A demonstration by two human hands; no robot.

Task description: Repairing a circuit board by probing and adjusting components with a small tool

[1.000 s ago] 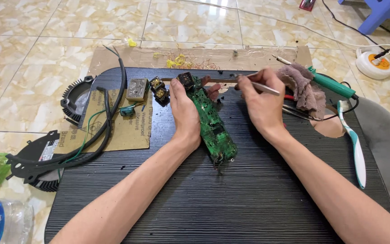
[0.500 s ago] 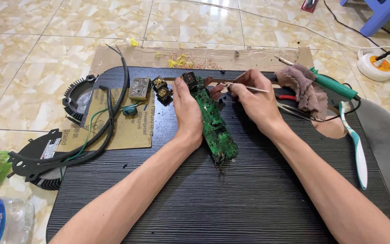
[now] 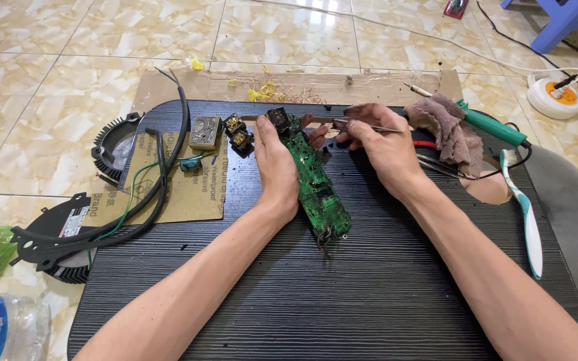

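My left hand [image 3: 274,160] grips a long green circuit board [image 3: 316,187] on edge over the black ribbed board [image 3: 342,301]. A black relay [image 3: 277,119] sits at the circuit board's far end, loose wires at its near end. My right hand [image 3: 379,144] pinches thin metal tweezers [image 3: 364,125], their tip by the far end of the circuit board. Close to my left hand lie small black-and-yellow parts [image 3: 239,134] and a grey metal block [image 3: 205,130].
A green-handled soldering iron [image 3: 486,124] and a brown rag [image 3: 449,134] lie to the right, with a white-and-teal toothbrush [image 3: 526,214]. Left: cardboard sheet [image 3: 182,194], black cables [image 3: 162,180], black fan parts [image 3: 112,144]. A plastic bottle [image 3: 1,327] at lower left, a power socket [image 3: 555,93] on the tiled floor.
My right hand has drawn the tweezers a little left, toward the far end of the circuit board. My left hand keeps its grip on the board.
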